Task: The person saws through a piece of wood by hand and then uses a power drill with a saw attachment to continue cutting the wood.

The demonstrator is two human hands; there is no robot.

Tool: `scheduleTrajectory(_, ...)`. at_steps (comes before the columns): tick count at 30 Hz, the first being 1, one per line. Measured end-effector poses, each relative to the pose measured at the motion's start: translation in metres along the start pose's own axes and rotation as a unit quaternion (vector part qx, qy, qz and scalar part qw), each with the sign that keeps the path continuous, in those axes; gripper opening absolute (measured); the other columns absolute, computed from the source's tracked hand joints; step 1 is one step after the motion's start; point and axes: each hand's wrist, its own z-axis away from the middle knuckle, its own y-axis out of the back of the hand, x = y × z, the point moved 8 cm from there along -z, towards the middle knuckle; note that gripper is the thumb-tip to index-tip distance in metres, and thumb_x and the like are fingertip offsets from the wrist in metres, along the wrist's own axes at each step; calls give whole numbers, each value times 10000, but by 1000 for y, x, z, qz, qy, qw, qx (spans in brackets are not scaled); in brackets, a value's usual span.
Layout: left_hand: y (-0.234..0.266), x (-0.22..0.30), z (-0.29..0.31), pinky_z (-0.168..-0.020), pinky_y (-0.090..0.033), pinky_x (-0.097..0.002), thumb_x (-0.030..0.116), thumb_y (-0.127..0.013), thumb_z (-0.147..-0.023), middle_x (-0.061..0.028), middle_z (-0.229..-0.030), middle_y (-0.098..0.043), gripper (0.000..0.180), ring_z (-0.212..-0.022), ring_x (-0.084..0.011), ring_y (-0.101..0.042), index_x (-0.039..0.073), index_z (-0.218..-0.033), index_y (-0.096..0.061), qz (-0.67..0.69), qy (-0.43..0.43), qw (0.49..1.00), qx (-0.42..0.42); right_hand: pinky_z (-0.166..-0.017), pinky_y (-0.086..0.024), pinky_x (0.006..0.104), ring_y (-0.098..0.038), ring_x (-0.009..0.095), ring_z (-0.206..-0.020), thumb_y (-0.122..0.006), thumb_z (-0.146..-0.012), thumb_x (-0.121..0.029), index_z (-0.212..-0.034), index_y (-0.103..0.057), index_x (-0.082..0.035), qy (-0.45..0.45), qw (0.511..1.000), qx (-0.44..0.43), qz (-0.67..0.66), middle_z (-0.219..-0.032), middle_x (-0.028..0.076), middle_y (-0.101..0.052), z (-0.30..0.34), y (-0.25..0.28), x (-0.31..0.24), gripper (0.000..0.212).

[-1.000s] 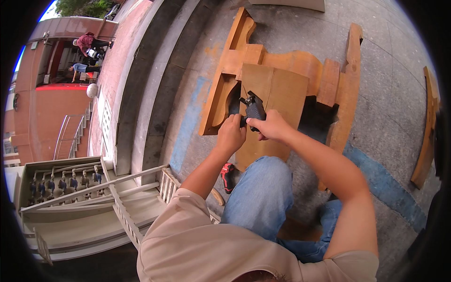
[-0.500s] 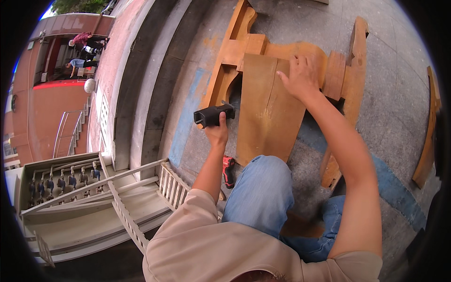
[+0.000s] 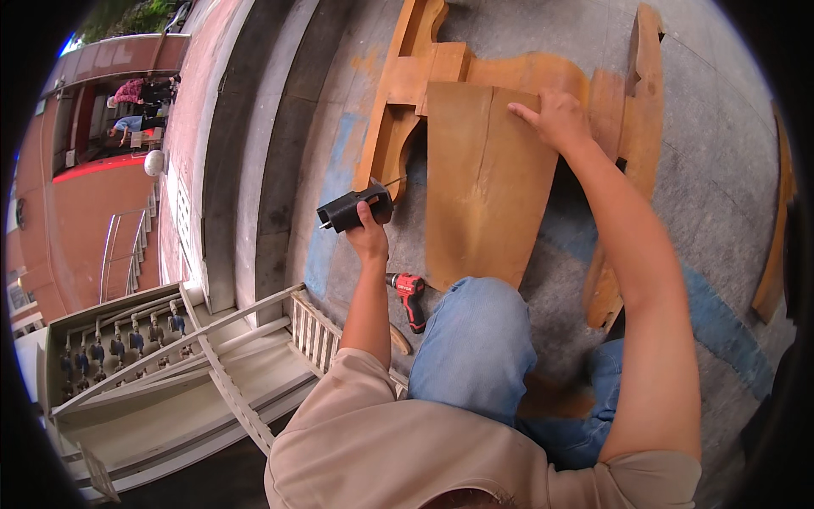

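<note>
My left hand (image 3: 368,239) is closed round a black rounded tool (image 3: 352,209) with thin metal ends, held above the paving; its exact kind is unclear. My right hand (image 3: 561,123) grips the far right corner of a cracked, tapered wooden board (image 3: 479,195), thumb along its face and fingers bent over the edge. The board leans on a wooden furniture frame (image 3: 407,81), which has a curved rail (image 3: 530,69) and a long side piece (image 3: 642,127). Next to my knee a red and black cordless drill (image 3: 409,299) lies on the ground.
Stone steps (image 3: 284,127) run along the left. A pale slatted metal frame (image 3: 315,327) stands at lower left beside a box of pipes and valves (image 3: 123,343). Another wooden piece (image 3: 776,229) lies at far right. Two people (image 3: 136,110) are in the distance, upper left.
My left hand has shifted left with the black tool. The right hand's fingers have gone from stretched out to bent over the board's edge. More of the drill shows.
</note>
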Motion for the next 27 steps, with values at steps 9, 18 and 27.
scheduleTrajectory(9,-28,15,31,-915,-548,-385,436,-750,-972,-177,-1062,-759,523,-1028,-278,-722,-46,-1169,-698,-125,-35,990,-49,-915,-571,450,-699,359,-1043,-554,-917,-797,-1024,-697,15,5,1000,1,-8,-1049,185,-732,-2,-5,-3,831)
scheduleTrajectory(18,-56,26,51,-909,-558,-404,445,-754,-963,-181,-1094,-774,509,-1059,-338,-742,-10,-1186,-711,-219,-121,967,-52,-894,-577,457,-703,352,-1047,-559,-914,-796,-1018,-701,15,-2,1000,19,-4,-1065,185,-729,-1,-7,-4,830)
scheduleTrajectory(27,-73,-10,52,-981,-531,-406,395,-778,-945,-163,-1178,-743,493,-1110,-290,-708,-1,-1225,-691,-149,-47,984,-81,-902,-567,465,-689,358,-1053,-591,-908,-775,-1024,-691,9,-6,999,25,-18,-1078,182,-722,2,-4,-4,799)
